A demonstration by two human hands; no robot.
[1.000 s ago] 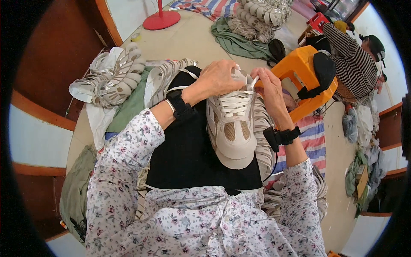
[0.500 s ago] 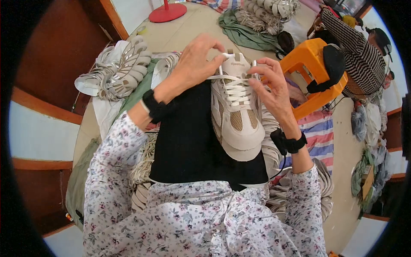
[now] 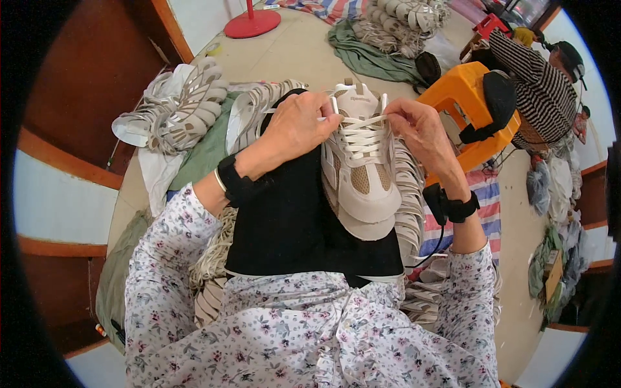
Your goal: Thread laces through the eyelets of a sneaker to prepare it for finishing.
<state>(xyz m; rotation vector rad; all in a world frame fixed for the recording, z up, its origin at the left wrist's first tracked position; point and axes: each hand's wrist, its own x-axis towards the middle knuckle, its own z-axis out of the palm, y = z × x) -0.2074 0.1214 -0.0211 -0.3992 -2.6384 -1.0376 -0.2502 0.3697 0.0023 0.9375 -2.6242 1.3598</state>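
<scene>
A cream and tan sneaker upper (image 3: pixel 367 204) lies on the black cloth (image 3: pixel 284 220) over my lap, its toe toward me. Another pale toe edge shows under it. White shoelace (image 3: pixel 361 137) crisscrosses its front, with a crossing near the top below the tongue. On the left side, my left hand (image 3: pixel 301 128) is closed in a pinch on the lace at the top eyelets. My right hand (image 3: pixel 419 132) pinches the lace on the opposite side, its fingers bent together. The lace between both hands looks drawn fairly straight.
Stacked shoe uppers (image 3: pixel 187 113) lie at left, with more beside my legs and at the back (image 3: pixel 407 22). An orange stool (image 3: pixel 453 90) bearing a black item stands at right. Beyond it sits a person in a striped top (image 3: pixel 540 84). A red round base (image 3: pixel 252 23) stands far back.
My hands have closed on the lace and moved apart, the right one outward and slightly down. The lace crossing now lies tighter against the upper.
</scene>
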